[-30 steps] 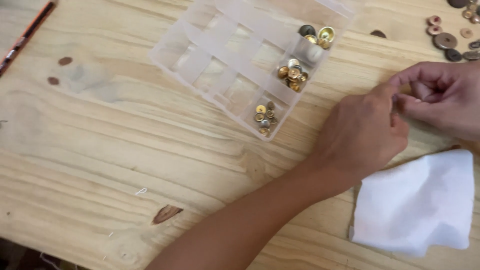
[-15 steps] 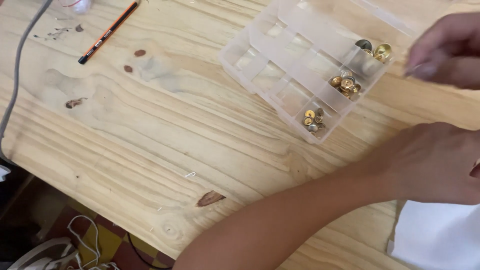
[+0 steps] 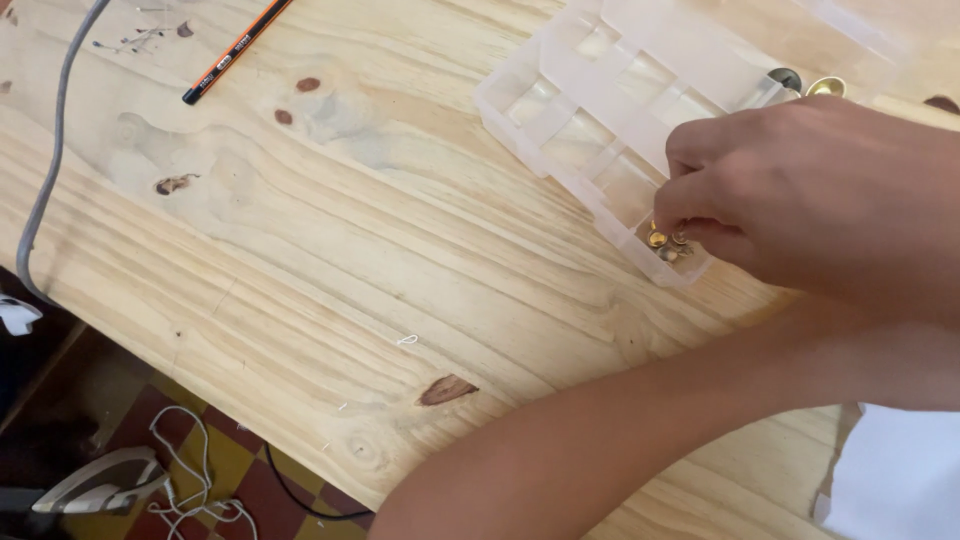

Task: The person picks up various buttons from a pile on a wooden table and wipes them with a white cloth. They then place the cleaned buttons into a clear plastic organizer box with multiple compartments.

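— Pale pine table [image 3: 300, 260] with dark knots. A red-and-black pencil [image 3: 238, 50] and a grey cable [image 3: 50, 150] lie at its far left, with chequered floor tiles [image 3: 230, 480] below the edge. Where's the work?

— At the clear plastic compartment box [image 3: 600, 90], upper right. The right hand [image 3: 810, 190] hangs over its near end cell, where the small gold buttons [image 3: 660, 240] lie.

— And the fingers?

— The fingertips [image 3: 690, 225] are drawn together in a pinch, down among those buttons. Whether one sits between them is hidden. The left forearm [image 3: 620, 430] crosses the table below. Its hand is out of sight, towards the white cloth [image 3: 900, 480].

— How would you do this step well?

— I'd keep the pinch low inside that cell and work one button at a time, so none hops over the divider into the empty cells beside it. The box looks light, so the hand shouldn't drag on the wall. The larger gold button [image 3: 825, 87] in the far cell should stay separate.
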